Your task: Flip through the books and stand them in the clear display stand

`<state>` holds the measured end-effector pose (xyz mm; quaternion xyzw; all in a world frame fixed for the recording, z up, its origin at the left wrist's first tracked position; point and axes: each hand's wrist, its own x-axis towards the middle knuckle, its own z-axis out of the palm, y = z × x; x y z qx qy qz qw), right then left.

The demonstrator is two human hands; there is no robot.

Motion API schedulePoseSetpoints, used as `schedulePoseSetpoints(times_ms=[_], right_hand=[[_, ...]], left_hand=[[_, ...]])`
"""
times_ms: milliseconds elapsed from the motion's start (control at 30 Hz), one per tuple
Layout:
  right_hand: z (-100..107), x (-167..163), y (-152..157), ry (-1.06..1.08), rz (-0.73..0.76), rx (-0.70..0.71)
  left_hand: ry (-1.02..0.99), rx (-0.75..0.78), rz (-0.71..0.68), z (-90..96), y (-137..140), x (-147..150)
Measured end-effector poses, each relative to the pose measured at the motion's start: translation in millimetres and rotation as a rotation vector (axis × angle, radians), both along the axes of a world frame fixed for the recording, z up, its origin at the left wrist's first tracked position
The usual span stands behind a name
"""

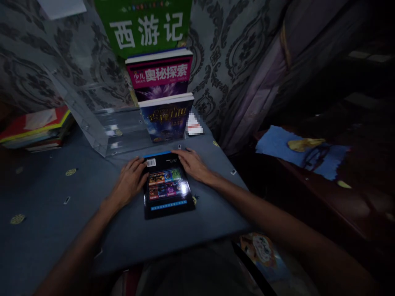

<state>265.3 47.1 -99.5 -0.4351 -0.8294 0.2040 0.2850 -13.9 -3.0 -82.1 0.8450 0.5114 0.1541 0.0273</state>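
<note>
A black book [168,206] lies flat on the cloth-covered table [123,242], its back cover up, showing a barcode and rows of small colored pictures. My left hand [131,176] rests along the book's upper left edge with fingers stretched and the thumb touching the side. At the upper right corner, my right hand [193,162] lies with its fingers extended onto the cover. Beyond the hands, a dark blue book [168,121], a magenta book [162,78] and a green book [148,31] stand in tiers, fronts facing me.
A clear plastic rack [100,142] stands left of the upright books. A pile of books and folders [37,127] lies at the far left. On the right, beyond the table's edge, a blue cloth [274,144] lies on a dark red surface. Patterned wallpaper [240,37] is behind.
</note>
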Motion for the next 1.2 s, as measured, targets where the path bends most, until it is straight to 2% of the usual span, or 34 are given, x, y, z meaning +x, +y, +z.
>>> schedulePoseSetpoints(times_ms=[133, 300, 500, 733, 900, 967, 1033, 1067, 1133, 1200], right_hand=[[-1.6, 1.0, 5.2, 0.047, -0.001, -0.029], [-2.7, 1.5, 4.8, 0.052, 0.005, -0.028], [-0.1, 1.0, 2.4, 0.027, 0.020, -0.018], [-3.0, 0.9, 3.6, 0.021, 0.022, -0.014], [-3.2, 1.2, -1.5, 0.006, 0.028, 0.011], [-1.7, -0.2, -4.3, -0.021, 0.030, 0.043], [1.4, -5.7, -6.8, -0.050, 0.054, 0.108], [3.6, -10.6, -8.1, -0.060, 0.082, 0.147], [8.5, -24.7, -11.1, -0.068, 0.184, 0.210], [12.5, -42.1, -15.1, -0.076, 0.318, 0.233]], left_hand=[[0.002, -0.010, -0.066, 4.3, 4.9, 6.0], [0.027, -0.086, -0.241, 9.0, 3.6, 41.1], [0.038, -0.147, -0.462, 16.9, -32.7, 77.4], [0.055, -0.174, -0.544, 18.1, -74.0, 80.2], [-0.052, -0.225, -0.567, 25.6, -71.3, 74.4], [-0.162, -0.246, -0.529, 28.9, -56.9, 60.8], [-0.266, -0.220, -0.374, 29.4, -34.4, 40.2], [-0.295, -0.184, -0.245, 28.1, -21.5, 28.7], [-0.274, -0.161, -0.061, 22.5, 3.3, 7.7], [-0.260, -0.175, -0.028, 13.8, 21.7, -6.4]])
